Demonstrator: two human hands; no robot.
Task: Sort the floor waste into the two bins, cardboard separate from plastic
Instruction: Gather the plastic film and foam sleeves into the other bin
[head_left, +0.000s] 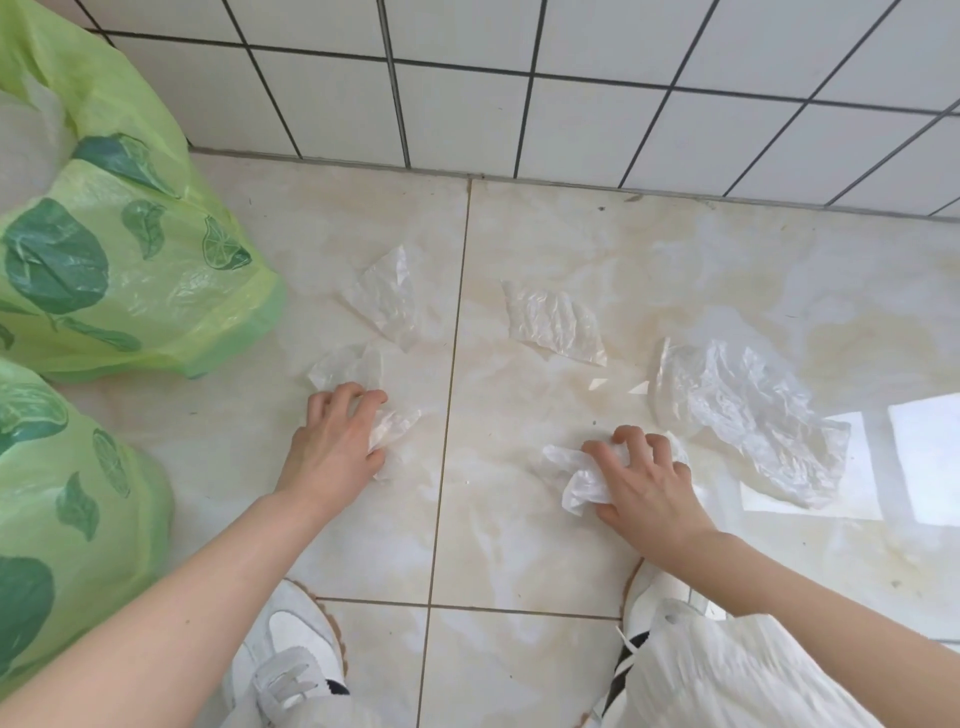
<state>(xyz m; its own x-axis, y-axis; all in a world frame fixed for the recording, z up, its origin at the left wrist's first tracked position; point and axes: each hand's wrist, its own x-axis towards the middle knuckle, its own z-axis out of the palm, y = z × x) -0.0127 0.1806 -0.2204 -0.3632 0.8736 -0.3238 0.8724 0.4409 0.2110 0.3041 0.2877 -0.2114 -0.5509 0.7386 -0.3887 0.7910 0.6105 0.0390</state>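
You are gathering plastic: your left hand (337, 441) fingers pinch one plastic scrap (392, 434), your right hand (647, 480) fingers clutch another scrap (576, 475), so next lift both toward a green-lined bin (130, 249).

2 white sneakers (291, 660) on beige floor tiles (519, 545), white tiled wall (571, 78) behind.

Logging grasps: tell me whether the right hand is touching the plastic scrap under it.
Touching. The head view shows the right hand with fingers curled over the crumpled plastic scrap.
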